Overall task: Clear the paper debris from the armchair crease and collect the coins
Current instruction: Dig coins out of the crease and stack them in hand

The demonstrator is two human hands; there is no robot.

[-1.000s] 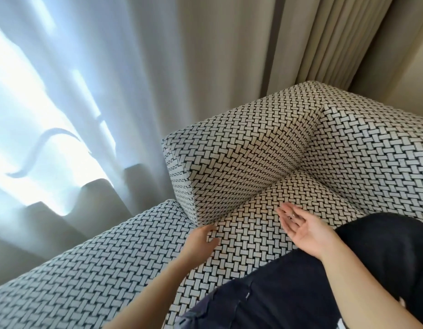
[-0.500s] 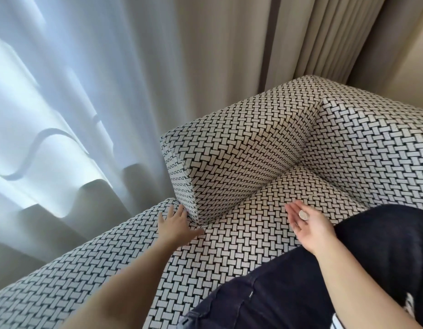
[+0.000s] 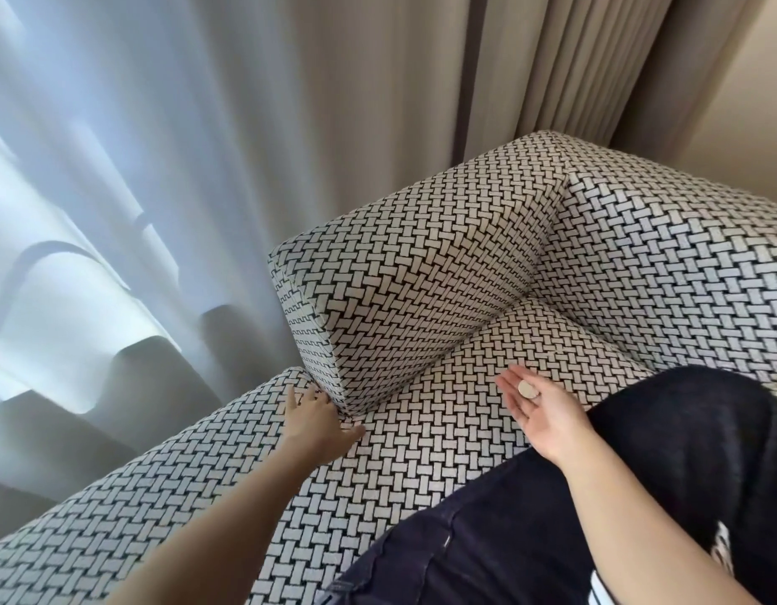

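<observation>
A second earlier, the left hand (image 3: 317,423) had its fingers at the crease under the inner face of the armrest (image 3: 421,290). It then slid outward along the seat (image 3: 421,443) to the armrest's front corner and lay flat there, fingers spread, fingertips against the foot of that corner. On the upturned right hand (image 3: 546,412), the coin (image 3: 527,389), at first only a blur near the fingers, came to show plainly, lying on them.

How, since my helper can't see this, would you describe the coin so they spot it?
Find the black-and-white armchair. Above its seat, the right hand lies palm up. The coin rests on its fingers: a pale round disc, unlike the patterned fabric.
</observation>
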